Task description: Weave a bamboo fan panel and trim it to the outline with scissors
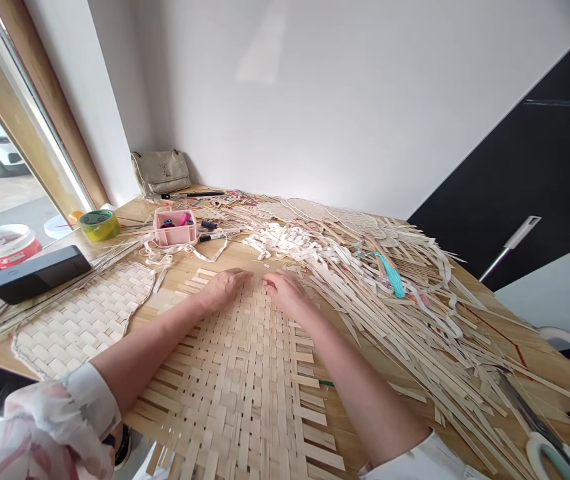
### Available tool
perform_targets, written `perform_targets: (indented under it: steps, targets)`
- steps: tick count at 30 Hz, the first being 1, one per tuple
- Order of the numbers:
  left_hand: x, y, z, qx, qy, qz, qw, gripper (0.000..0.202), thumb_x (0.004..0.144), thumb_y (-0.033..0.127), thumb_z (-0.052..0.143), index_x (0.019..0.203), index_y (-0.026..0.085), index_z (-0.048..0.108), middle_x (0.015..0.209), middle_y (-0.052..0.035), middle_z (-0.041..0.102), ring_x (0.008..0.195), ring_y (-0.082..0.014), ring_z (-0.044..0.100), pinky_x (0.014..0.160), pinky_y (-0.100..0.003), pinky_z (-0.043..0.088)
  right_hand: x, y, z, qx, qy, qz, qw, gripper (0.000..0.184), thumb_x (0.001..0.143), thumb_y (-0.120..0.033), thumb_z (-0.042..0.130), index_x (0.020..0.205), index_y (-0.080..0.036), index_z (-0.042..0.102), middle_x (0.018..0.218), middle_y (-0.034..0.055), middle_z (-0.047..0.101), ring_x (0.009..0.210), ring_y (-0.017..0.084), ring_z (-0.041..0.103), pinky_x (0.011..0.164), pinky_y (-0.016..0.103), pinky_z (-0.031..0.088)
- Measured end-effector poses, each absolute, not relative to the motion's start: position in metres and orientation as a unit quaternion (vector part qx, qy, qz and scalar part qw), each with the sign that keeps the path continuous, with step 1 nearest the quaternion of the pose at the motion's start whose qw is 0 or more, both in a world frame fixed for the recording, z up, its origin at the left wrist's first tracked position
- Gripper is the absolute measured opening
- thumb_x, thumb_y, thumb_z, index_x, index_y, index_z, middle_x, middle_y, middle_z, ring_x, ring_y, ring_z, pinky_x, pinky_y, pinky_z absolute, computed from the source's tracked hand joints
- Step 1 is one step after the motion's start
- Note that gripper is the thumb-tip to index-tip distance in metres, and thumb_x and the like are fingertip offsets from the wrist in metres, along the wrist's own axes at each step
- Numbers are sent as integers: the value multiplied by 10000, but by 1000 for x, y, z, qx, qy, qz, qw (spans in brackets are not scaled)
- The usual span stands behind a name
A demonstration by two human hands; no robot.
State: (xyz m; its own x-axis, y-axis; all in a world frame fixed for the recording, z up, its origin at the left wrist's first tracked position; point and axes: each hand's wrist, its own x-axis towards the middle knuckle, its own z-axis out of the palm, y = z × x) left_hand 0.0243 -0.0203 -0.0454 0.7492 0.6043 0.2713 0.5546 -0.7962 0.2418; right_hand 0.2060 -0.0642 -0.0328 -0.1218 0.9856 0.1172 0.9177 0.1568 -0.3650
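My left hand [223,290] and my right hand [287,295] lie palm down on the far end of a large woven bamboo-strip mat [245,380], close together. Neither hand shows anything held, though the fingertips touch the strips. Loose strip ends stick out along the mat's edges. To the right lies a big heap of loose bamboo strips [389,313], with white curled shavings [289,243] beyond it. A smaller woven panel [77,320] with a curved outline lies to the left.
A pink plastic box [175,227] of small items, a tape roll [99,225], and a black case [39,275] sit at the far left. Scissors [549,453] lie at the lower right. A beige bag [161,172] stands against the wall, beside a window.
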Motion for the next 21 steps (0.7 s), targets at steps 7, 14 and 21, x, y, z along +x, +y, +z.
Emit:
perform_targets:
  steps: [7,14,21]
  targets:
    - [18,-14,-49,930,316,179,60,489,700,21,382,1142,113,571,1050,-137,644,957,-236,607,820,-330,500,206,-68,-33,-643,-722,115,230,172,832,-116,490,895,-198,627,966,61,609,864,203,573,719,314,433]
    - [14,-6,-49,919,338,198,42,408,742,49,381,1069,149,604,966,-93,652,903,-209,595,785,-317,497,205,-66,-29,-633,-715,137,264,119,789,-104,514,804,-213,561,810,18,609,713,164,573,622,265,418]
    - [17,-10,-50,916,349,191,44,507,656,-24,387,1092,157,575,1008,-77,623,934,-193,572,794,-291,488,205,-67,-31,-627,-716,151,268,117,779,-99,499,770,-214,520,757,7,614,706,167,565,618,262,395]
